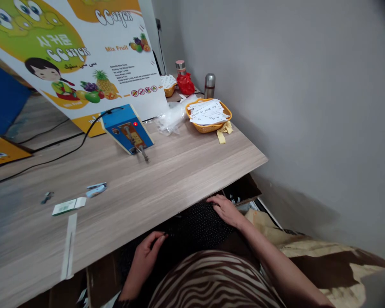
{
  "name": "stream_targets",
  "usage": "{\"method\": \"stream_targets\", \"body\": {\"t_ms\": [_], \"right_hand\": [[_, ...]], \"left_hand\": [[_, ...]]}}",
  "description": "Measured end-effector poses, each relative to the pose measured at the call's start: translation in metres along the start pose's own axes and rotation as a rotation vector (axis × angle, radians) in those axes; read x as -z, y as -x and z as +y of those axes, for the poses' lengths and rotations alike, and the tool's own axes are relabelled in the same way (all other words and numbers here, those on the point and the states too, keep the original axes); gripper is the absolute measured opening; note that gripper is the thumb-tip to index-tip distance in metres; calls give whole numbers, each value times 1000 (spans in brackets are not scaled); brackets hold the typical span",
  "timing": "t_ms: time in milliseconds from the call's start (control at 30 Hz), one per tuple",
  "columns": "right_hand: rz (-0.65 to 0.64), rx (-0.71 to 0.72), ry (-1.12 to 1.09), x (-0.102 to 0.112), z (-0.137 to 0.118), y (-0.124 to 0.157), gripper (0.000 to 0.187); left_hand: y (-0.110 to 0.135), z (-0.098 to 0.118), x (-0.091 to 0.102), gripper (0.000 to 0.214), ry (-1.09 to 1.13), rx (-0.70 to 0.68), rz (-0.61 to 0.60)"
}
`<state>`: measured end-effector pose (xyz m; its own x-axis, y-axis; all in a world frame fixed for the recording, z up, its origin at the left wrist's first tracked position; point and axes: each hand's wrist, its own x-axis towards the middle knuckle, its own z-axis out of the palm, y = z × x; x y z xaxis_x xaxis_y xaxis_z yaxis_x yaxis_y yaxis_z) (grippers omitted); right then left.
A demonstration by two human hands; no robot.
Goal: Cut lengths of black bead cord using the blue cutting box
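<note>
The right hand (225, 210) lies flat, fingers loosely spread, on dark dotted fabric (195, 224) over the lap, below the counter's front edge, and holds nothing. The left hand (146, 259) is half-curled just beside that fabric; whether its fingers pinch anything small cannot be told. Nearest them on the wood-laminate counter (179, 171), a white paper strip (69, 246) lies by the front edge. Further in sit a green-and-white card (67, 206), blue-and-white wrappers (96, 189) and a small dark clip (46, 197). Beyond stand a blue heat sealer (126, 128) with a lit red lamp and a crumpled clear plastic bag (171, 118). Toward the back right corner, a yellow basket (208, 127) of "Made in China" labels sits near a steel flask (209, 85). A printed "Mix Fruit" board (73, 55) leans behind the sealer.
</note>
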<state>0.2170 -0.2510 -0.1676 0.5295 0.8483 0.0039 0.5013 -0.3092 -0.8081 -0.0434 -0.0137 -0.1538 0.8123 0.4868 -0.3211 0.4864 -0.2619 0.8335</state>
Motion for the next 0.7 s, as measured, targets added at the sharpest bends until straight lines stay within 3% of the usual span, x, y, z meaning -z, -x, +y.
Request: {"method": "stream_targets", "body": {"t_ms": [400, 700], "right_hand": [[27, -31, -152, -7, 8, 9, 32], [-59, -49, -73, 8, 0, 12, 24]], "left_hand": [[-1, 24, 0, 44, 3, 18, 38], [3, 13, 2, 41, 48, 25, 36]]}}
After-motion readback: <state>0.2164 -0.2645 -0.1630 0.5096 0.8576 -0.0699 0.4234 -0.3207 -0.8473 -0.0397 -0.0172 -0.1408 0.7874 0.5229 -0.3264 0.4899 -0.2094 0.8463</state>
